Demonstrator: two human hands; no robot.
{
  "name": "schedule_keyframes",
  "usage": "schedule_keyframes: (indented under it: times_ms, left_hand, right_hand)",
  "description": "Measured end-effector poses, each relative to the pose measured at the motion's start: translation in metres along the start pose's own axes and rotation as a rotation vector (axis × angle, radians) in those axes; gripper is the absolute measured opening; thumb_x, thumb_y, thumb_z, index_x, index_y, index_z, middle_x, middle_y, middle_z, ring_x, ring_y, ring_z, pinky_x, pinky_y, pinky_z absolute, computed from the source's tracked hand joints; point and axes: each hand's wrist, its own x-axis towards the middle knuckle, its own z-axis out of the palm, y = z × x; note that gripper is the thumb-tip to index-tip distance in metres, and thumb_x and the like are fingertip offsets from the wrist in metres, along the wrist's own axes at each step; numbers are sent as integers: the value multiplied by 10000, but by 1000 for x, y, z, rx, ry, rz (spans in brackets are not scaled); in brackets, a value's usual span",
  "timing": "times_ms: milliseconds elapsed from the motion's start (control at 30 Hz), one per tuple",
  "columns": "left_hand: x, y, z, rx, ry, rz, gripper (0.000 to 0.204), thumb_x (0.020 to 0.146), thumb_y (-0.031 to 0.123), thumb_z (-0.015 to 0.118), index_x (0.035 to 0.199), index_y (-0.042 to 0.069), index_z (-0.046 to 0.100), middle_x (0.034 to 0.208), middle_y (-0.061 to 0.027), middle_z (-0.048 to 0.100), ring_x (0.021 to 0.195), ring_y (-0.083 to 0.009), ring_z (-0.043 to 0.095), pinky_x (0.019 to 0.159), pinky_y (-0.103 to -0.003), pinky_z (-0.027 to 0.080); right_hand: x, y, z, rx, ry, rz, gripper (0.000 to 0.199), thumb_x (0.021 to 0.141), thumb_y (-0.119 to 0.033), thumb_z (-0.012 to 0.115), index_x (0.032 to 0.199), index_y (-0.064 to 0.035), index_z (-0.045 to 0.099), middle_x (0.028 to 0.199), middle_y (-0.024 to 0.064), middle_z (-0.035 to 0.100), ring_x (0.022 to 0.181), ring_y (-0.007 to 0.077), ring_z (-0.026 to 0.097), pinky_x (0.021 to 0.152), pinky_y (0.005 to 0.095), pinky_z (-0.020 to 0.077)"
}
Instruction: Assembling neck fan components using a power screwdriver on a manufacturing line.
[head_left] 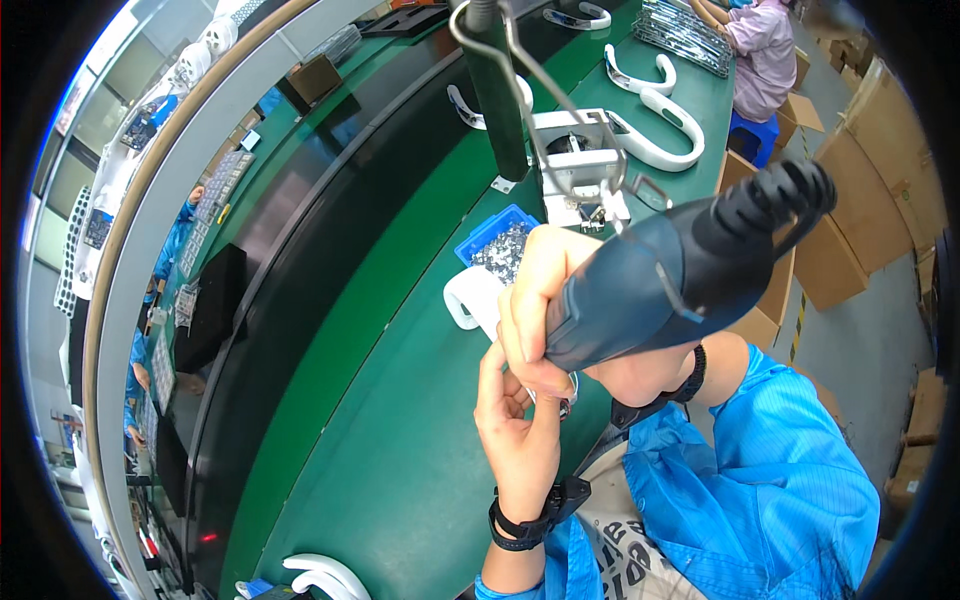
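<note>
Clamped on a white curved piece (470,297) and a dark power tool (650,280)

Wraps the tool in the right hand (530,300), partly hidden behind it; pinches the piece in the left hand (520,430), just nearer than a blue tray (483,236) of small metal parts. Past a dark pole (495,95) standing partly in the way, shows a metal fixture (578,180). Underneath, spreads out as a green table (400,440), with a black belt (290,340) left, cardboard boxes (890,190) right and a co-worker (765,60) far right.

Cardboard boxes (838,268) — co-worker (768,60) in pink — blue stool (762,134).
</note>
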Motion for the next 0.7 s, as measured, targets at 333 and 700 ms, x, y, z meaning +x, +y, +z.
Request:
schedule_keyframes:
  times_ms: [333, 700]
  left_hand:
    - [0, -2, -3, -55, -66, 2, 481, 1061, -34, 576, 1533, 13, 494, 1041, -53, 737, 908, -77, 673, 771, -232, 528]
    - [-7, -12, -19, -333, -20, 40, 463, 1119, 396, 417, 1492, 122, 413, 1184, -295, 700, 1004, -380, 764, 867, -404, 608]
  right_hand:
    - [2, -18, 5, -271, -45, 32, 1093, 753, -1061, 386, 997, -8, 550, 680, 89, 598, 547, 165, 581, 514, 298, 496]
    - [-67, 1, -77, -503, 438, -339, 769, 1020, -551, 660, 1505, -22, 386, 1269, 131, 626, 1106, 213, 650, 968, 379, 522]
